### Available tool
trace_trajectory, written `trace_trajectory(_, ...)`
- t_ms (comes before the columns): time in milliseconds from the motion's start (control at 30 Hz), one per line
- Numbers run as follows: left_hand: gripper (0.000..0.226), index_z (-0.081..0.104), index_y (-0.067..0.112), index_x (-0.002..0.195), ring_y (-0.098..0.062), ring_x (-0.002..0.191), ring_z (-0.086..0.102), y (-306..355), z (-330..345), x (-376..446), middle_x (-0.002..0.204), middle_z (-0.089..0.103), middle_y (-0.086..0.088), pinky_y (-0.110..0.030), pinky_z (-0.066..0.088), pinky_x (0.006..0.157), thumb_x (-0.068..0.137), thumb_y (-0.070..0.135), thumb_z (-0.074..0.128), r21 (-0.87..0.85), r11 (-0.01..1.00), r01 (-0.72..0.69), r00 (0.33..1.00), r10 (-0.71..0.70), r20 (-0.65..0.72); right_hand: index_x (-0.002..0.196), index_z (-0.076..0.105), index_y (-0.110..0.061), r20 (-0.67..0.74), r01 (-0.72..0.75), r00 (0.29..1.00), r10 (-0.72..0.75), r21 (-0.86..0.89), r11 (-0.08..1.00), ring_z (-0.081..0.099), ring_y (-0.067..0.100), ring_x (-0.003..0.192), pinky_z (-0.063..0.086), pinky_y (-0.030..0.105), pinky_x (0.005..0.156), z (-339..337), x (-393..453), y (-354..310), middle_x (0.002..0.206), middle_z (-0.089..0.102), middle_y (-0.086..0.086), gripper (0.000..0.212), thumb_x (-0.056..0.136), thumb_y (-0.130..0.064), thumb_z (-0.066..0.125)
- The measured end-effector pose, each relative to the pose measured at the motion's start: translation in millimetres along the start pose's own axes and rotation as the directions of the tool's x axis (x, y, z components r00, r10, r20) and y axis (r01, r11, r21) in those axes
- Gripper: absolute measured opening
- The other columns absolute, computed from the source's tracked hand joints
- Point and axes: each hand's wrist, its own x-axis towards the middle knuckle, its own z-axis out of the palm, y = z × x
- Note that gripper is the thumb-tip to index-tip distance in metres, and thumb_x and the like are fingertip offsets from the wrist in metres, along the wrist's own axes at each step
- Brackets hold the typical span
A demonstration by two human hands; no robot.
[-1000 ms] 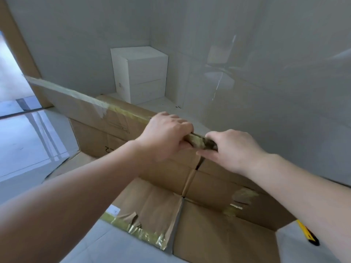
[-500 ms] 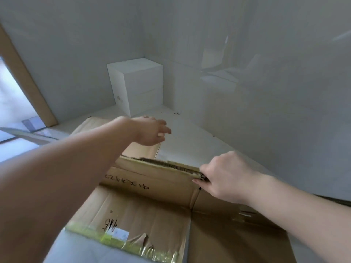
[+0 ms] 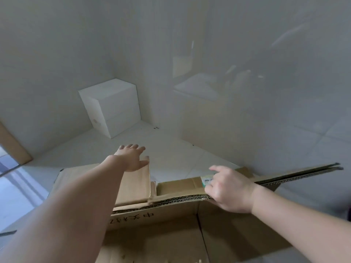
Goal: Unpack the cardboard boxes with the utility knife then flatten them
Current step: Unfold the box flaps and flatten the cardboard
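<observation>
Lowering since before, cardboard box (image 3: 171,224) under left hand (image 3: 131,158).

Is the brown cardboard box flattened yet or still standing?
Not fully flat: the cardboard box has panels spread on the floor, but one corrugated edge stays raised.

Glossy grey walls (image 3: 247,54), white cabinet (image 3: 112,107)

A white box (image 3: 112,107) is set on the pale tiled floor (image 3: 171,149), tucked into the corner where two glossy grey walls (image 3: 247,54) meet. A brown panel (image 3: 13,143), possibly a door frame, is seen leaning along the left edge beside a brighter area.
</observation>
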Motion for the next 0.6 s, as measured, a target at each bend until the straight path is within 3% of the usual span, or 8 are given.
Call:
trace_trajectory(67,0.062,0.02,0.036,0.149,-0.026,0.145,0.012,0,-3,-3,0.159,0.015,-0.005,-0.045,0.008,0.117,0.094,0.062,0.03,0.018,0.999,-0.04,0.998,0.039,0.055,0.053,0.056,-0.021,0.021,-0.009,1.0,0.01,-0.026,1.0,0.05,0.017,0.039,0.054,0.035,0.089,-7,0,-1,0.044,0.054,-0.003,0.021,0.055,-0.023,0.077)
trace_trajectory(167,0.051,0.027,0.041,0.146,-0.022,0.147,-0.004,7,-7,-6,0.161,0.001,-0.002,-0.047,-0.006,0.118,0.098,0.057,0.021,0.054,0.976,-0.213,0.97,0.205,0.129,0.054,0.057,-0.02,0.021,-0.002,1.0,0.004,-0.062,0.998,0.051,0.018,0.04,0.053,0.036,0.089,-21,8,0,0.045,0.055,-0.002,0.02,0.057,-0.023,0.077)
trace_trajectory(233,0.052,0.043,0.036,0.141,-0.019,0.147,-0.007,17,-6,-9,0.161,0.005,0.0,-0.046,-0.01,0.117,0.099,0.054,0.018,0.134,0.947,-0.29,0.945,0.262,0.198,0.053,0.057,-0.02,0.015,-0.012,1.0,0.013,-0.065,0.998,0.05,0.018,0.039,0.054,0.037,0.089,-30,13,-1,0.044,0.054,-0.002,0.021,0.056,-0.022,0.077)
trace_trajectory(333,0.058,0.051,0.029,0.136,-0.022,0.147,0.005,23,-9,-13,0.156,0.026,-0.002,-0.05,-0.007,0.117,0.099,0.054,0.014,0.305,0.909,-0.286,0.947,0.219,0.235,0.051,0.056,-0.02,0.023,-0.017,1.0,0.018,-0.06,0.998,0.049,0.018,0.038,0.056,0.036,0.087,-38,20,1,0.043,0.053,-0.002,0.021,0.054,-0.022,0.078)
trace_trajectory(400,0.057,0.057,0.026,0.129,-0.023,0.141,0.024,20,-21,-16,0.144,0.044,-0.003,-0.051,0.001,0.116,0.099,0.053,0.017,0.417,0.868,-0.27,0.962,0.225,0.155,0.05,0.057,-0.02,0.04,-0.007,0.999,0.009,-0.059,0.998,0.05,0.018,0.037,0.057,0.035,0.084,-43,24,3,0.042,0.053,-0.002,0.022,0.054,-0.024,0.078)
trace_trajectory(467,0.055,0.063,0.024,0.119,-0.023,0.127,0.04,16,-41,-22,0.128,0.055,-0.001,-0.046,0.019,0.111,0.097,0.056,0.024,0.492,0.84,-0.23,0.971,0.233,0.055,0.049,0.057,-0.02,0.059,-0.007,0.998,0.012,-0.071,0.997,0.051,0.018,0.037,0.057,0.033,0.082,-46,27,4,0.041,0.054,-0.002,0.024,0.055,-0.027,0.08)
trace_trajectory(533,0.047,0.066,0.023,0.099,-0.02,0.107,0.052,14,-59,-27,0.106,0.061,0.003,-0.036,0.039,0.093,0.094,0.058,0.035,0.488,0.849,-0.202,0.977,0.211,0.037,0.048,0.058,-0.02,0.059,-0.022,0.998,0.028,-0.09,0.996,0.052,0.018,0.036,0.057,0.032,0.079,-46,30,5,0.04,0.054,-0.003,0.025,0.053,-0.027,0.081)
trace_trajectory(600,0.042,0.058,0.021,0.072,-0.019,0.083,0.057,9,-73,-33,0.082,0.058,0.006,-0.03,0.046,0.067,0.09,0.058,0.049,0.399,0.893,-0.206,0.978,0.2,0.059,0.047,0.058,-0.02,0.054,-0.035,0.998,0.04,-0.102,0.994,0.051,0.018,0.034,0.057,0.031,0.075,-47,35,5,0.039,0.053,-0.003,0.025,0.052,-0.028,0.081)
